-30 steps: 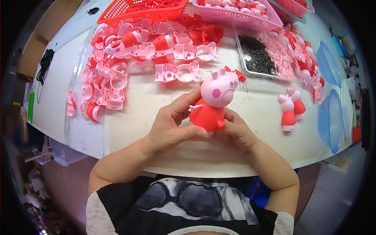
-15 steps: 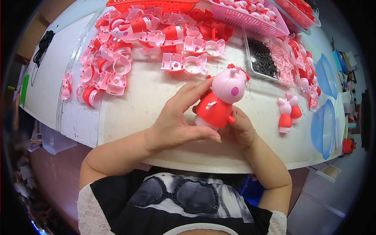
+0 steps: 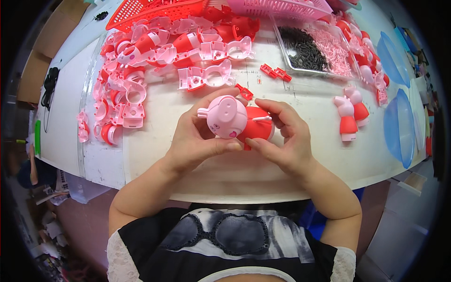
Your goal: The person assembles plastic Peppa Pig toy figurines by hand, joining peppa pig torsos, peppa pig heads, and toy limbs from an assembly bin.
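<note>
Between my two hands, above the table, lies a toy pig figure [image 3: 226, 117] on its side, with a pink head to the left and a red body to the right. My left hand [image 3: 190, 134] curls around the head, thumb below and fingers behind it. With its thumb and fingers, my right hand [image 3: 291, 136] grips the red body near its base. A thin pale arm piece shows on the body's upper side. Just beyond the toy lie small red plastic parts [image 3: 276, 72], and one more red part [image 3: 244, 92] lies near my left fingertips.
Many pink and red shell pieces [image 3: 134, 94] are heaped at the left and back. A clear tray [image 3: 319, 71] holds black and pink small parts. Two finished-looking pig figures [image 3: 346, 120] lie at the right, near blue plastic bowls [image 3: 399, 129]. Red [image 3: 112, 19] and pink [image 3: 263, 10] baskets stand behind.
The pig figure has tipped from upright onto its side, its head swinging left. My left hand has closed around the head; my right hand has moved up onto the body.
</note>
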The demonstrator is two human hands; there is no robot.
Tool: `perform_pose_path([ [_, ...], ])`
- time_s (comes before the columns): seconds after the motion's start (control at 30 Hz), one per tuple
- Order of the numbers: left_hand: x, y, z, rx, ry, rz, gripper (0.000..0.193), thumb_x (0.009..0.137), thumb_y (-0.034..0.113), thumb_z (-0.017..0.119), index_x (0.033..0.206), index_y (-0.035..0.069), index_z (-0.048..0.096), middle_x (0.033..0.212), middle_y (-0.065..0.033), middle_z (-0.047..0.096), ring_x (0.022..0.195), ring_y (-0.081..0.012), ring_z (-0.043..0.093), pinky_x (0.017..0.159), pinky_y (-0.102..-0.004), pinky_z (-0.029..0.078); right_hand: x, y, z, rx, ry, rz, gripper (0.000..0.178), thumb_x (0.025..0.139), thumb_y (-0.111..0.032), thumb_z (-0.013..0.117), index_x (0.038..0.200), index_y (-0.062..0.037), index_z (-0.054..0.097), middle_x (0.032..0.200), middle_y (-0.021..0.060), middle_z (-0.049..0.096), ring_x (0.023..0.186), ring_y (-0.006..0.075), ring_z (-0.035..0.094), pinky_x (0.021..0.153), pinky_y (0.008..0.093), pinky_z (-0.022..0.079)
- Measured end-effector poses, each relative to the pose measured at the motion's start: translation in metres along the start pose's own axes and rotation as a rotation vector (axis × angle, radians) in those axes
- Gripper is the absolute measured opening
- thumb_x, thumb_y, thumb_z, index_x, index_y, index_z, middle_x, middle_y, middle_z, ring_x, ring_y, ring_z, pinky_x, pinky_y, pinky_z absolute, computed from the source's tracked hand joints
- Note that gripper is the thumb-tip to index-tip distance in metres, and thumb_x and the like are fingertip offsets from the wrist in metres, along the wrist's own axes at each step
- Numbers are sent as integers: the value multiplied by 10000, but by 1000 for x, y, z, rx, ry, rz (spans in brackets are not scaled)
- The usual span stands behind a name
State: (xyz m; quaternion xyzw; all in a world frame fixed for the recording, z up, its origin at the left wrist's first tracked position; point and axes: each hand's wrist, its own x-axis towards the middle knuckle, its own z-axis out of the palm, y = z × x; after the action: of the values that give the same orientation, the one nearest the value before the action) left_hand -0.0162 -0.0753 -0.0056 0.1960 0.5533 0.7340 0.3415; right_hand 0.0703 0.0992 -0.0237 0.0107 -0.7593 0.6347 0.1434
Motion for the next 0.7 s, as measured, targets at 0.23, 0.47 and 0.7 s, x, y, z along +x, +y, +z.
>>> perform_pose_path([
  [0.23,3,-14,-9,-87,-127,146,795,571,77,816,1245,21,399,1203,-126,506,1094,-203,513,928,-344,428,-1,-4,-5,-96,-43,-133,586,646,-195,777,1134,-2,517,1002,143,582,908,237,586,795,313,466],
  [0.47,6,-22,-8,-73,-111,183,776,594,190,827,1235,32,418,1264,-125,455,1165,-221,454,967,-356,390,-5,-4,7,145,-68,26,639,622,-256,810,1122,-9,499,1060,147,566,950,219,579,818,300,462],
  [0.7,3,-27,1,-226,-121,13,697,617,250,812,1183,36,466,1257,-162,456,1110,-303,503,935,-418,424,-4,-1,4,-104,-86,-161,659,615,-282,811,1120,-25,476,1086,134,528,923,237,547,777,334,459],
])
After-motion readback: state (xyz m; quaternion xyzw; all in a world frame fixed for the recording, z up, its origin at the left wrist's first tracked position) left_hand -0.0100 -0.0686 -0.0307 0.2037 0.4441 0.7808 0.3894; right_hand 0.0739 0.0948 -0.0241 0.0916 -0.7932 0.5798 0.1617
